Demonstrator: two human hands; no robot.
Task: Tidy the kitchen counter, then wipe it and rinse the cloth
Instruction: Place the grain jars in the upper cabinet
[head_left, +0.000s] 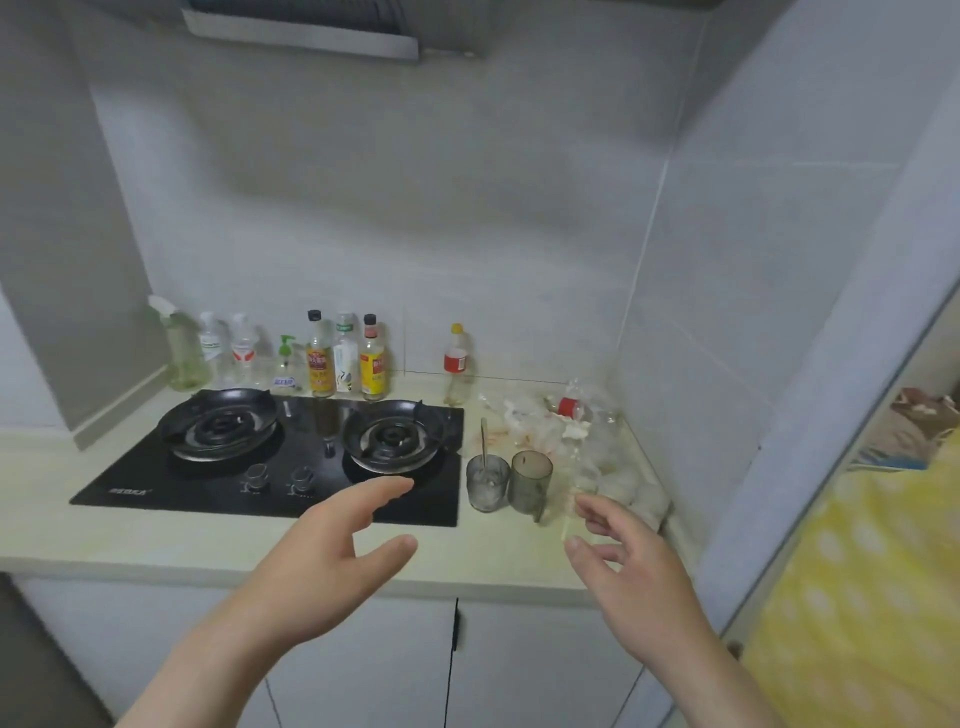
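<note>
While poised above the front edge of the counter (156, 540), grip nothing: left hand (322, 551) flat with fingers straight and thumb apart, just in front of the hob (291, 457); right hand (618, 561) loosely spread with fingers slightly bent, near the clutter at the right end. Cannot tell about contact with a pale strip (567, 525) by the right hand. Looks like the tidying step, barely begun, with no cloth in view.

Nearest to clear: 2 glasses, just right of the hob and side by side, a clear glass (487, 483) with a spoon (484, 441) standing in it and a smoky glass (530, 480). Likely rigid, smooth, breakable and possibly slick; best taken round the mid-wall with a full wrap, 1 per hand, minding the loose spoon.

Behind them, crumpled clear plastic (550, 431) and a toppled red-labelled bottle (574, 405): probably light, soft and crackly, easy to gather by the bunch or by the bottle's body. Leave the back row of bottles (322, 358) against the wall, or shift only for wiping.
</note>
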